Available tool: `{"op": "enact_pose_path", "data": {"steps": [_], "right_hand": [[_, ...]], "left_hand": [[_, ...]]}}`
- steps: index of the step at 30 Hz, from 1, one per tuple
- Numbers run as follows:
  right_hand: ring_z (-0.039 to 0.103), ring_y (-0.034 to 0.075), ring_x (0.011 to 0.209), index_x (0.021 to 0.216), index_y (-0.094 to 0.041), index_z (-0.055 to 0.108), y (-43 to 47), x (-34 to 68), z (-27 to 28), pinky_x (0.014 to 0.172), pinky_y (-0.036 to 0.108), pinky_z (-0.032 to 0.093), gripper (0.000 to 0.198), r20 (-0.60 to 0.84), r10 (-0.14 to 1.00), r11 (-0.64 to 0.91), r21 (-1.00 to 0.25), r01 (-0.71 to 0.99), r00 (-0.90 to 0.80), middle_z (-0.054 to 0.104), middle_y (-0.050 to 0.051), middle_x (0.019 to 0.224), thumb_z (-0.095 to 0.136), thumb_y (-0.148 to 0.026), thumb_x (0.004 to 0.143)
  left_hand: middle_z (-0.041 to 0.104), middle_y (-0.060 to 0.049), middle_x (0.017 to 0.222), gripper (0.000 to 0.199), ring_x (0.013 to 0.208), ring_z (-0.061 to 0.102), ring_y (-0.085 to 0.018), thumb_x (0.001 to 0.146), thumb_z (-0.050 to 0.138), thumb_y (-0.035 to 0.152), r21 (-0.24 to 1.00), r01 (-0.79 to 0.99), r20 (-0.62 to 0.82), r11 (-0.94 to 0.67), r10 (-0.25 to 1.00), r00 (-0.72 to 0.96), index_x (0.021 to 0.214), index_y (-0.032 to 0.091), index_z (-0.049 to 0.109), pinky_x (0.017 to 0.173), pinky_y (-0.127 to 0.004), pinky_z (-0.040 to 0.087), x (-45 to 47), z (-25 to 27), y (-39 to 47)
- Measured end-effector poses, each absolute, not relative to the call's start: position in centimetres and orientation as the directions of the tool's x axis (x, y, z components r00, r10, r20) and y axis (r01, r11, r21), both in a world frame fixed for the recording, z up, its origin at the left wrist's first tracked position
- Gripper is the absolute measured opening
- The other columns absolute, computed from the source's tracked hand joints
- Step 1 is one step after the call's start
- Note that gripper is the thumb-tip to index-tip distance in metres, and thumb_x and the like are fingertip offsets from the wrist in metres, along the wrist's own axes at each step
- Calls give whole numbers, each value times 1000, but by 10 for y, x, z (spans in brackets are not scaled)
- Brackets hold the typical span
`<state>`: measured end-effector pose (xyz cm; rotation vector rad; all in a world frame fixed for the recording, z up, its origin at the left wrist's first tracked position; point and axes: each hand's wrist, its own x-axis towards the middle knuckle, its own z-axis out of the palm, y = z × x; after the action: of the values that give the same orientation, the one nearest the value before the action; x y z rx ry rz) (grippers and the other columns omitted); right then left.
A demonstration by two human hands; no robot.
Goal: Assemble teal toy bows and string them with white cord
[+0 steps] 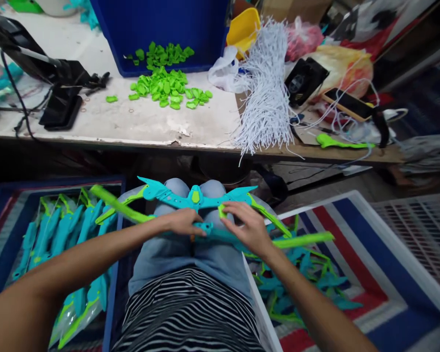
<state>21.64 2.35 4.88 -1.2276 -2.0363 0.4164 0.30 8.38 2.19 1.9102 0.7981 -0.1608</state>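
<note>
Across my lap lie two turquoise toy bows with lime-green limbs. The farther toy bow (176, 199) has a green piece fitted at its centre. The nearer toy bow (222, 235) passes beneath both hands. My left hand (183, 222) is closed around the nearer bow close to its middle, its fingers partly hidden. A small green plastic piece (222, 211) is pinched between the fingertips of my right hand (247, 227), just above that bow. On the bench ahead lies a pile of similar green pieces (165, 85).
A blue bin (161, 24) at the back holds more green pieces. White strings (266, 93) hang over the bench edge (161, 142). Bagged bows (69, 230) fill a left crate; loose bow parts (304, 274) lie in a striped-lined box at right. A phone stand (58, 78) is at left.
</note>
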Motion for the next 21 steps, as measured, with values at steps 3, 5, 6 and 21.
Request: {"op": "enact_pose_path", "data": {"steps": [3, 5, 6, 21], "right_hand": [[61, 23, 100, 103, -21, 64, -19, 207, 24, 85, 42, 52, 17, 412, 850, 518, -539, 664, -329, 68, 10, 106, 57, -25, 88], [60, 24, 102, 107, -20, 64, -34, 199, 7, 85, 42, 52, 21, 424, 830, 547, -495, 675, -361, 68, 11, 107, 55, -23, 89], [59, 24, 103, 108, -20, 64, -37, 195, 0, 84, 42, 52, 22, 429, 822, 559, -477, 679, -375, 68, 11, 108, 54, -22, 89], [54, 25, 109, 104, -20, 64, -30, 183, -15, 94, 47, 48, 19, 411, 802, 592, -450, 669, -433, 66, 10, 107, 51, -18, 90]], "left_hand": [[65, -3, 79, 36, 74, 57, -17, 79, 57, 46, 774, 606, -487, -182, 441, 754, 90, 13, 65, 67, -23, 39, 4, 16, 96], [62, -1, 73, 40, 69, 55, -15, 80, 53, 52, 792, 605, -527, -86, 404, 748, 85, 13, 64, 63, -23, 38, 4, 9, 96], [60, -1, 70, 44, 65, 54, -14, 80, 51, 56, 801, 598, -544, -26, 386, 745, 82, 13, 63, 62, -23, 38, 4, 5, 94], [55, 0, 65, 55, 58, 53, -13, 69, 58, 67, 850, 515, -519, 113, 351, 779, 79, 14, 56, 54, -24, 40, -2, -12, 82]]}}
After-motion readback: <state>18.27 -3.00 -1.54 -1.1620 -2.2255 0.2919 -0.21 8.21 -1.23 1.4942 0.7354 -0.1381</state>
